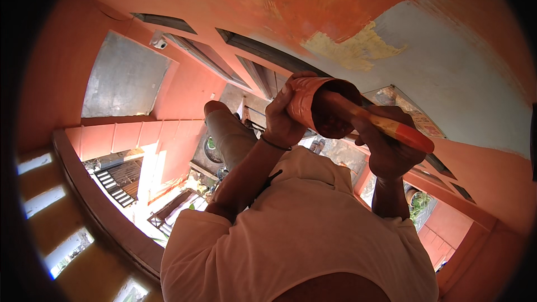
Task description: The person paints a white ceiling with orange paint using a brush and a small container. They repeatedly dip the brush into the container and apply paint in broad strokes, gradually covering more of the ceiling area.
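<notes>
In front of my chest, my left hand [281,122] is closed around the outside of a round can [305,100] coated in orange-red paint. The can is tilted, its mouth turned toward my right. My right hand [391,154] grips a paintbrush [400,131] by its handle, which has a yellow band and a red end. The brush's front part reaches into the can; its bristles are hard to make out in the shade. Above the can, the ceiling-side wall surface [279,0] carries streaky orange paint, a yellow patch [358,47] and a bare grey area [442,61].
Dark slots [263,47] run through the wall beside the can. A printed sheet [408,106] hangs behind my right hand. A small white camera [159,41] is mounted at the upper left. Far below lie sandals [317,145], a potted plant [211,144] and a bench-like frame [173,210].
</notes>
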Demonstrator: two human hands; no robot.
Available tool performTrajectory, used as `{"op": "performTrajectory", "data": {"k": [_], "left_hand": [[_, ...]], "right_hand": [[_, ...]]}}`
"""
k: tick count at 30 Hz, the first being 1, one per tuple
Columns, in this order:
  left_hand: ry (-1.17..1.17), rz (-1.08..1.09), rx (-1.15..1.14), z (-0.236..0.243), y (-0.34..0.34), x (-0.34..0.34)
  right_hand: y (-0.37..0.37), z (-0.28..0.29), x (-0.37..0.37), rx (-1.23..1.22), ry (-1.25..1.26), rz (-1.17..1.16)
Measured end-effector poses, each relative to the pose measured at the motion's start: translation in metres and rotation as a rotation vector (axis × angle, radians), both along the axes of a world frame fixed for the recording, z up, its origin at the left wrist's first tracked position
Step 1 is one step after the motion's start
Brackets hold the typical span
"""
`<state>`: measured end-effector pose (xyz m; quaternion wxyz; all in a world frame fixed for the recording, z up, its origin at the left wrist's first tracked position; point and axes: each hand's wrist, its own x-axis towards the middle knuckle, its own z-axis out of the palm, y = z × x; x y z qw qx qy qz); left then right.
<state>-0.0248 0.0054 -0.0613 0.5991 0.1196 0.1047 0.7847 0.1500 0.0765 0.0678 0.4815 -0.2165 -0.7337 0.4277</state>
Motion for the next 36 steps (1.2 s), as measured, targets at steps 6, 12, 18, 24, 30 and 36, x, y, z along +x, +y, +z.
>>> {"op": "performTrajectory", "data": {"k": [6,12,18,24,30,36], "left_hand": [[0.011,0.017,0.0,0.001,-0.001,-0.001],[0.04,0.027,-0.003,0.0,-0.001,0.0],[0.022,0.016,-0.004,-0.004,-0.002,-0.002],[-0.031,0.041,-0.052,-0.002,-0.003,0.0],[-0.051,0.031,-0.054,-0.006,-0.003,0.0],[0.013,0.027,-0.052,-0.004,-0.001,0.001]], "right_hand": [[-0.003,-0.007,-0.001,-0.013,-0.05,-0.04],[-0.001,-0.016,-0.001,0.016,-0.071,-0.036],[-0.003,0.001,0.002,-0.069,0.023,-0.078],[0.0,0.018,0.008,-0.271,0.125,-0.299],[0.005,0.024,0.013,-0.354,0.148,-0.298],[-0.005,0.009,0.009,-0.189,0.04,-0.15]]}}
